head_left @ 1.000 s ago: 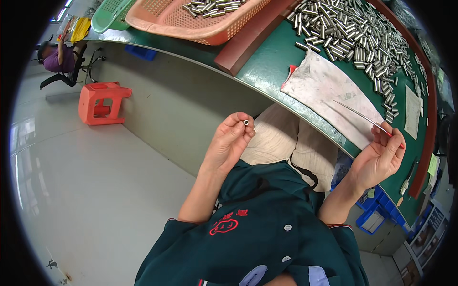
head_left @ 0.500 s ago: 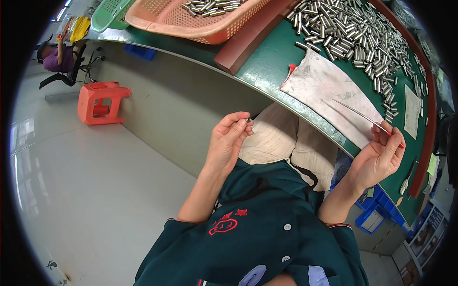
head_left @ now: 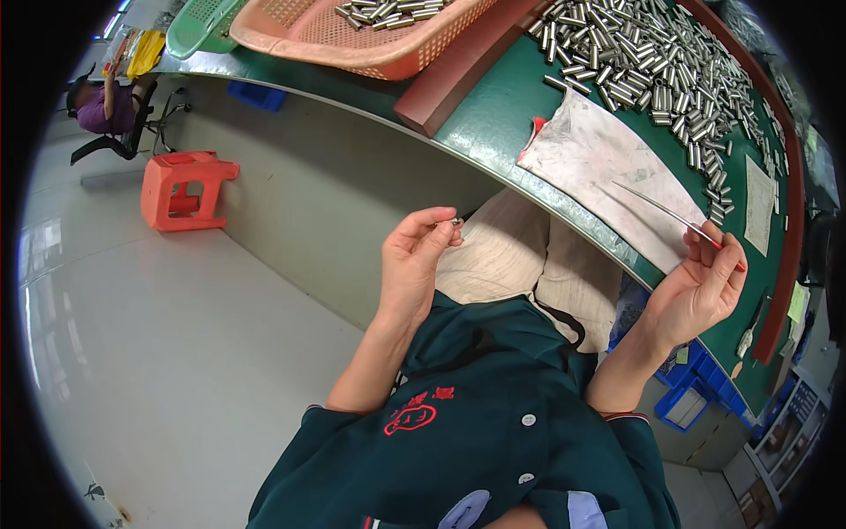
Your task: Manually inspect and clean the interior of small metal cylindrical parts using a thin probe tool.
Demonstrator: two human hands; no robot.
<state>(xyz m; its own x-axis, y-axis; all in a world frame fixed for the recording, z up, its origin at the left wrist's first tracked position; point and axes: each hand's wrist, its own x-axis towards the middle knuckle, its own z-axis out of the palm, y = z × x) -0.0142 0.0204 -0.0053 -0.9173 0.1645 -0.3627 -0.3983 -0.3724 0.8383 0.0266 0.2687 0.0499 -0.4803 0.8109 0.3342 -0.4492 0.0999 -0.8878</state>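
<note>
My left hand (head_left: 412, 260) pinches a small metal cylinder (head_left: 456, 221) between thumb and fingers, over my lap and short of the table's edge. Only one end of the piece shows. In my right hand (head_left: 692, 300) is a thin pointed metal pick (head_left: 656, 204) with a red handle, its tip reaching left over a stained whitish cloth (head_left: 608, 163). That cloth lies along the near edge of the green table (head_left: 480, 132). Beyond it spreads a heap of shiny short metal cylinders (head_left: 648, 66).
A pink basket (head_left: 388, 62) with more cylinders stands at the far left, beside a green basket (head_left: 198, 31). Brown wooden strips (head_left: 441, 97) border the work area. A paper sheet (head_left: 758, 203) lies right. On the floor is a red stool (head_left: 189, 189); a person (head_left: 101, 106) sits beyond.
My left hand has turned slightly and shifted a little left, and the cylinder's end now looks brighter. My right hand and the pick have hardly moved.
</note>
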